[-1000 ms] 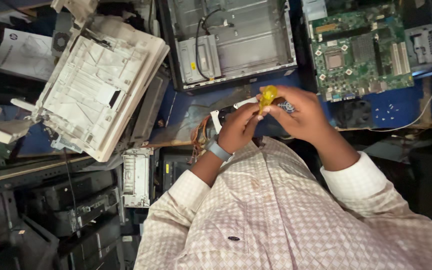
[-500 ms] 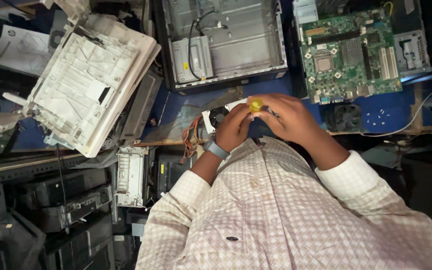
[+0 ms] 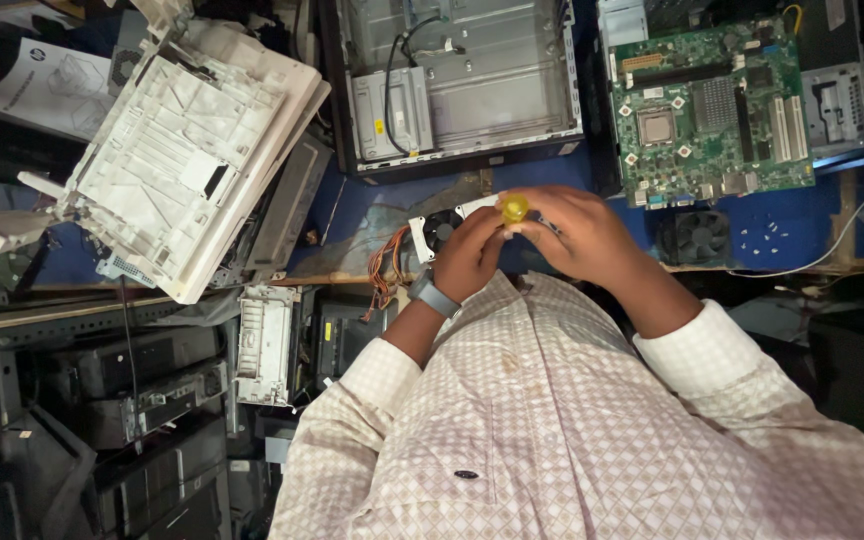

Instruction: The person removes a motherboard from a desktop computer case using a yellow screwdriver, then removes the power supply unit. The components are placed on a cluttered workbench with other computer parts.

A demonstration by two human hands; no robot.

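Observation:
My left hand (image 3: 469, 256), with a grey watch on its wrist, and my right hand (image 3: 580, 233) meet over the blue work surface (image 3: 812, 225). Between their fingertips is a small yellow-handled tool (image 3: 514, 208), its round end showing and its shaft hidden by the fingers. Both hands are closed around it. Just under my left hand lies a small metal unit with a black fan (image 3: 439, 229), with a bundle of orange wires (image 3: 385, 268) trailing off its left side.
An open grey computer case (image 3: 472, 110) lies beyond the hands. A green motherboard (image 3: 712, 110) is at the upper right, with a black fan (image 3: 702, 238) and loose screws (image 3: 767, 232) below it. White printer parts (image 3: 182, 150) lie left, above stacked dark devices (image 3: 142, 390).
My hands have stayed together on the yellow tool and shifted slightly. The view has drifted, so the bench items sit a little differently in frame.

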